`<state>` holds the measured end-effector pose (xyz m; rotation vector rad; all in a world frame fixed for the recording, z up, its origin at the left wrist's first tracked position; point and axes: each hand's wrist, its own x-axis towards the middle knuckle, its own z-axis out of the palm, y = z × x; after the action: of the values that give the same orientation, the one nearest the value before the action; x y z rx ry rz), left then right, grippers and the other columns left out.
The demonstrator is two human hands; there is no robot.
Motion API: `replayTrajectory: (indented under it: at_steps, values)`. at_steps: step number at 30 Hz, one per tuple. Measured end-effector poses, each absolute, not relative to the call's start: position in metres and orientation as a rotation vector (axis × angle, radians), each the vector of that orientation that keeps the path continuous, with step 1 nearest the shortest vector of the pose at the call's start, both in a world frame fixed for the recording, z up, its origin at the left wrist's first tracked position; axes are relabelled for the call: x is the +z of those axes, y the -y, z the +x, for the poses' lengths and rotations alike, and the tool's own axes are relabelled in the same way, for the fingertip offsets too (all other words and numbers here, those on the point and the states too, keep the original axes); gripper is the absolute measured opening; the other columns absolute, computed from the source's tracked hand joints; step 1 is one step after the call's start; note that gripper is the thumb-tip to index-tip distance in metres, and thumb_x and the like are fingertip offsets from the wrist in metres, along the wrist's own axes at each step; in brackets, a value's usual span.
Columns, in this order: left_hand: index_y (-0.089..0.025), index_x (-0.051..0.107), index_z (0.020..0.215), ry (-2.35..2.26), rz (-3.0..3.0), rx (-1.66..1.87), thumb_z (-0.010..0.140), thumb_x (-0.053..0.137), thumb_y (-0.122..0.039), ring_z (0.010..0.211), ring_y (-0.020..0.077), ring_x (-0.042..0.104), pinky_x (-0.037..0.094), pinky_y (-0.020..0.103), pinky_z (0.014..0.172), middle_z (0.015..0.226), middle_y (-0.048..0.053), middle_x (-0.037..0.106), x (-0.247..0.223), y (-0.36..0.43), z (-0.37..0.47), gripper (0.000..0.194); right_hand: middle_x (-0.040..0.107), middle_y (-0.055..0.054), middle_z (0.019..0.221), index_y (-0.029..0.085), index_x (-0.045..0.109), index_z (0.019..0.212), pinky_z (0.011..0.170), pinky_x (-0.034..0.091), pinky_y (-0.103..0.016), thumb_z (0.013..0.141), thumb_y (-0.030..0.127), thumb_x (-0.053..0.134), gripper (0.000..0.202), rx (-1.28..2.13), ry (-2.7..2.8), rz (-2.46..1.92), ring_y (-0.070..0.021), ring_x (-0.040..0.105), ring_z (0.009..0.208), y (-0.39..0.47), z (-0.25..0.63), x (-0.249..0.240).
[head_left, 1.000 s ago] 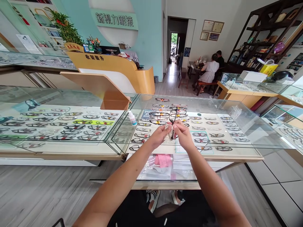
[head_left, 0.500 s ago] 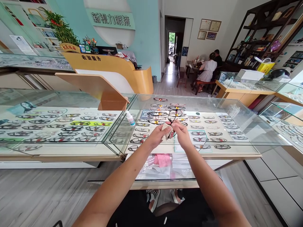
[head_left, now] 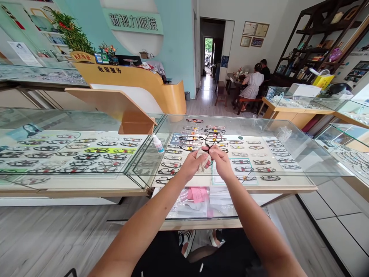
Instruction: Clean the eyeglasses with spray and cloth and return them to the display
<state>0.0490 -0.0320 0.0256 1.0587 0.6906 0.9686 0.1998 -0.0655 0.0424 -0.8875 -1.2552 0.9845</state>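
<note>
Apparently mid-wipe, from the head view: a cloth is bunched against a dark pair of glasses, and whether the lenses are clean cannot be told. The left hand pinches the cloth; the right hand, close beside it, pinches the glasses between thumb and fingers. The glasses rise just beyond both fingertips, above the glass-topped surface. A spray bottle stands beyond the left hand, to its left.
</note>
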Motion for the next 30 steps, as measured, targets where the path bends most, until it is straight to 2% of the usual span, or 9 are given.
replayTrajectory:
  at_steps: [4, 7, 10, 13, 16, 19, 22, 25, 30]
  values:
    - [-0.014, 0.071, 0.113, -0.706, 1.061, 0.963, 0.065, 0.097, -0.075, 0.057, 0.0181, 0.07, 0.057, 0.028, 0.059, 0.067, 0.002, 0.073, 0.0222, 0.0293, 0.0471, 0.081, 0.057, -0.006, 0.095, 0.022, 0.075, 0.07, 0.067, 0.052, -0.035, 0.094, 0.06, 0.07, 0.045, 0.909, 1.289, -0.9, -0.0183, 0.051, 0.078, 0.0669, 0.2014, 0.044]
    - [-0.014, 0.071, 0.122, -0.699, 1.05, 0.948, 0.065, 0.097, -0.074, 0.059, 0.0198, 0.072, 0.06, 0.03, 0.063, 0.067, 0.002, 0.073, 0.0207, 0.0275, 0.0462, 0.087, 0.057, -0.007, 0.093, 0.023, 0.073, 0.066, 0.07, 0.053, -0.036, 0.095, 0.059, 0.071, 0.046, 0.895, 1.314, -0.893, -0.0197, 0.053, 0.081, 0.0664, 0.2027, 0.0417]
    - [-0.014, 0.074, 0.114, -0.675, 1.062, 0.941, 0.068, 0.096, -0.073, 0.062, 0.0207, 0.074, 0.061, 0.031, 0.065, 0.07, 0.003, 0.075, 0.0212, 0.0272, 0.0465, 0.077, 0.056, -0.007, 0.094, 0.023, 0.076, 0.07, 0.063, 0.052, -0.035, 0.094, 0.06, 0.072, 0.045, 0.941, 1.3, -0.893, -0.0192, 0.052, 0.078, 0.0654, 0.2026, 0.039]
    - [-0.014, 0.076, 0.102, -0.603, 1.081, 0.898, 0.073, 0.094, -0.072, 0.071, 0.0229, 0.077, 0.062, 0.034, 0.072, 0.079, 0.007, 0.078, 0.0235, 0.0292, 0.0462, 0.067, 0.054, -0.006, 0.096, 0.022, 0.082, 0.083, 0.051, 0.043, -0.031, 0.091, 0.06, 0.074, 0.039, 1.005, 1.183, -0.917, -0.016, 0.044, 0.071, 0.0634, 0.2037, 0.0367]
    - [-0.014, 0.077, 0.105, -0.537, 1.152, 0.858, 0.076, 0.096, -0.062, 0.082, 0.0234, 0.078, 0.06, 0.033, 0.079, 0.09, 0.01, 0.08, 0.0256, 0.0317, 0.0439, 0.06, 0.053, -0.005, 0.101, 0.02, 0.083, 0.086, 0.046, 0.034, -0.028, 0.088, 0.056, 0.076, 0.037, 1.073, 1.053, -0.933, -0.0109, 0.035, 0.065, 0.0618, 0.2062, 0.0356]
    - [-0.013, 0.076, 0.111, -0.527, 1.219, 0.863, 0.075, 0.1, -0.055, 0.083, 0.0205, 0.076, 0.058, 0.03, 0.08, 0.095, 0.01, 0.08, 0.0255, 0.0321, 0.042, 0.06, 0.052, -0.004, 0.101, 0.02, 0.082, 0.082, 0.046, 0.036, -0.028, 0.088, 0.057, 0.077, 0.037, 1.095, 1.058, -0.917, -0.0096, 0.037, 0.063, 0.0624, 0.2063, 0.037]
    - [-0.014, 0.072, 0.118, -0.578, 1.163, 0.907, 0.07, 0.102, -0.059, 0.072, 0.0174, 0.072, 0.057, 0.029, 0.074, 0.086, 0.006, 0.078, 0.0233, 0.0303, 0.0425, 0.072, 0.053, -0.005, 0.101, 0.021, 0.076, 0.074, 0.052, 0.045, -0.031, 0.088, 0.062, 0.077, 0.043, 1.059, 1.173, -0.91, -0.0131, 0.046, 0.068, 0.0648, 0.2034, 0.0402]
    - [-0.015, 0.07, 0.125, -0.651, 1.128, 0.945, 0.069, 0.099, -0.067, 0.064, 0.0171, 0.07, 0.055, 0.027, 0.065, 0.076, 0.003, 0.075, 0.0207, 0.0281, 0.0438, 0.082, 0.055, -0.006, 0.096, 0.022, 0.07, 0.064, 0.067, 0.053, -0.035, 0.091, 0.066, 0.074, 0.051, 0.948, 1.278, -0.905, -0.0187, 0.052, 0.079, 0.0661, 0.2018, 0.0422]
    - [-0.016, 0.072, 0.115, -0.692, 1.173, 0.955, 0.076, 0.085, -0.083, 0.057, 0.0185, 0.069, 0.051, 0.027, 0.056, 0.067, 0.003, 0.072, 0.021, 0.0268, 0.0432, 0.078, 0.055, -0.006, 0.08, 0.025, 0.067, 0.057, 0.091, 0.054, -0.043, 0.098, 0.069, 0.068, 0.06, 0.824, 1.371, -0.899, -0.026, 0.056, 0.095, 0.0643, 0.2054, 0.0399]
